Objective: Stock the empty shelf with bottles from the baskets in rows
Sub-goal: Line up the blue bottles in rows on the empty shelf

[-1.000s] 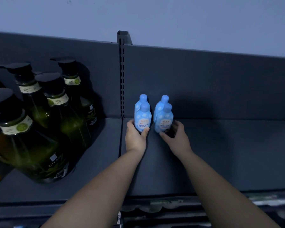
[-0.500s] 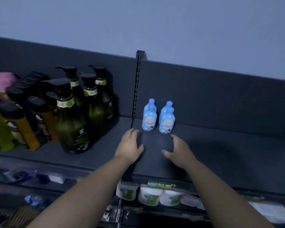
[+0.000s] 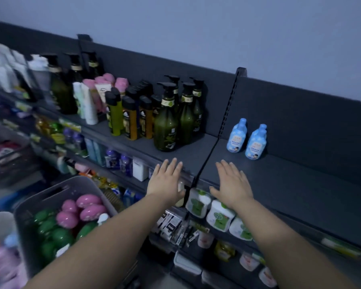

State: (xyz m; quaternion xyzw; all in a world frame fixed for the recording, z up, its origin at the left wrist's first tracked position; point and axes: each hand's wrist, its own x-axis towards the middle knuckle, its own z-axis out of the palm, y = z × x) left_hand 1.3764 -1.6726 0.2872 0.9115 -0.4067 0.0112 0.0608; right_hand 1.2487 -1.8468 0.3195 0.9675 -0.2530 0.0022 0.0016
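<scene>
Small light-blue bottles [image 3: 246, 138] stand in two short rows at the back left corner of the dark shelf [image 3: 290, 184], upright and close together. My left hand [image 3: 167, 180] hovers at the shelf's front edge, fingers straight and spread, holding nothing. My right hand [image 3: 231, 184] is beside it over the front of the same shelf, also flat and empty. Both hands are well in front of the blue bottles. A grey basket [image 3: 50, 197] at the lower left holds pink and green bottles [image 3: 71, 217].
Left of the shelf divider [image 3: 215, 142] stand green pump bottles [image 3: 175, 119], yellow and orange bottles and white tubes. Lower shelves hold white pouches [image 3: 217, 215] and small packs. A second basket [image 3: 8, 155] sits at the far left. A white tub is at the bottom left corner.
Both hands let go of the front blue bottles and drew back to the shelf's front edge. The view swung left and down, bringing the baskets into sight.
</scene>
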